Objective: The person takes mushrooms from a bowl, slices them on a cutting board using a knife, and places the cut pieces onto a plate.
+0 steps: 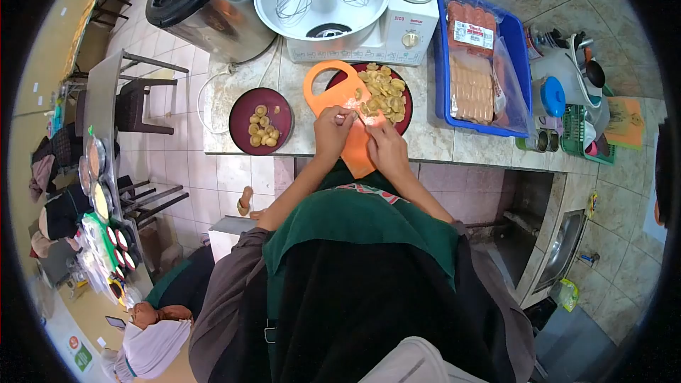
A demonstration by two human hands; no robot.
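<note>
Topping the counter, an orange cutting board is overlapping a maroon plate; the left hand and right hand are curling their fingers close together over the board, anything pinched remaining unclear; mushroom slices are heaping on the plate

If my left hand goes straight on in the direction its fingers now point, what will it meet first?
Probably the left hand would first meet the sliced pieces heaped beside the orange board, though depth is unclear.
</note>
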